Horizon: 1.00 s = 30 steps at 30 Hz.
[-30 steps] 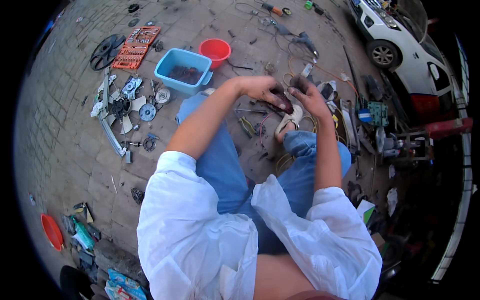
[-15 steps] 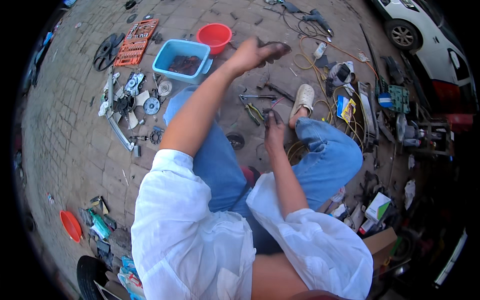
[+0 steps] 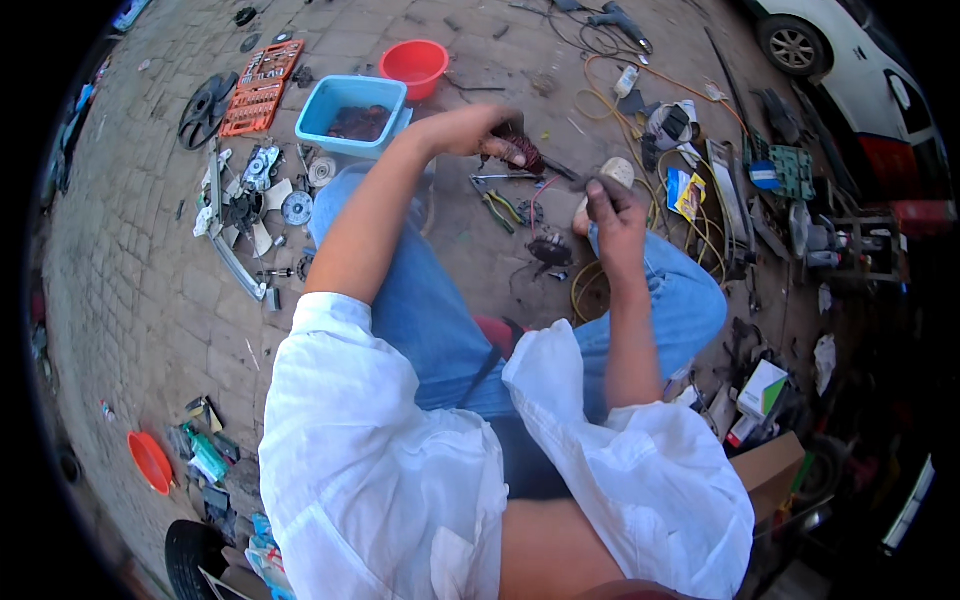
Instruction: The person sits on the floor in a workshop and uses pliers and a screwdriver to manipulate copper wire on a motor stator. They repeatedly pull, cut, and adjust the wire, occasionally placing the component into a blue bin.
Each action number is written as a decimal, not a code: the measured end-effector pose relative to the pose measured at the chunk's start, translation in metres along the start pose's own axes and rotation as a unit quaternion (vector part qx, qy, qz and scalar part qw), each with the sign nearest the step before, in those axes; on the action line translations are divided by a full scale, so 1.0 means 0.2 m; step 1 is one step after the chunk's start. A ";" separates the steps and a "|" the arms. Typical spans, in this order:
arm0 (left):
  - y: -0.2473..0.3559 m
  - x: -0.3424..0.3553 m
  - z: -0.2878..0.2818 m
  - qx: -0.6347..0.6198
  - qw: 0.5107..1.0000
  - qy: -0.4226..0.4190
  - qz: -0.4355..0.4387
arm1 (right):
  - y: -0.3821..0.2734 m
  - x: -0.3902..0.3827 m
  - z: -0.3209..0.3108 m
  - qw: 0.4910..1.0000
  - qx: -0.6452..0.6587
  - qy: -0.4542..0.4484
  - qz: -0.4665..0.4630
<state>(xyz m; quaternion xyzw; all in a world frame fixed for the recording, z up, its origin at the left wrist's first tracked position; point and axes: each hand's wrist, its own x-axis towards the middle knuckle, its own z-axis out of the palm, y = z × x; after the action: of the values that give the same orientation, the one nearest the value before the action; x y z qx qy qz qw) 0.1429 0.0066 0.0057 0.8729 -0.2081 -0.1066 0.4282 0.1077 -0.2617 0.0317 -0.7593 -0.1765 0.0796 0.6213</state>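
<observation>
My left hand [image 3: 490,135] is closed round a motor armature [image 3: 528,153] with dark red copper windings. Its shaft points right, toward my right hand [image 3: 620,215], whose fingers are pressed together at the shaft's end; motion blurs the grip. Below the armature is a dark round motor part [image 3: 550,250] beside a thin red wire [image 3: 535,200]; whether it hangs or lies on the paving I cannot tell. Green-handled pliers [image 3: 500,208] and a metal ratchet-like tool [image 3: 505,177] lie on the ground just below the left hand.
Past my left arm stand a blue basin [image 3: 310,125] with dark parts inside and a red bowl [image 3: 414,68]. An orange socket set [image 3: 255,103] and a dismantled fan assembly [image 3: 245,208] lie left. Yellow hose [image 3: 580,290] and cables curl on the right, near a parked white car [image 3: 890,65].
My left hand has come down and toward me, with the armature now showing. My right hand has moved right and up to the shaft's end. The dark round part now shows below the hands.
</observation>
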 end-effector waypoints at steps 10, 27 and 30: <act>0.16 0.09 0.19 -0.074 0.989 -0.005 0.125 | 0.28 0.39 -0.15 0.980 0.099 -0.114 0.126; -0.03 0.19 0.19 -0.323 0.893 0.308 -0.060 | 0.96 0.36 0.29 0.964 0.205 -0.033 0.164; -0.01 0.22 0.19 -0.346 0.872 0.345 -0.023 | 0.90 0.43 0.26 0.975 0.173 -0.065 0.119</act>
<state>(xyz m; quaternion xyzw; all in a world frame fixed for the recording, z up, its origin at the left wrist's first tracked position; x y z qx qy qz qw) 0.1687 -0.0380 -0.0194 0.6543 0.0232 0.1267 0.7452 0.2000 -0.2118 -0.1463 -0.6487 -0.1087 0.2315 0.7168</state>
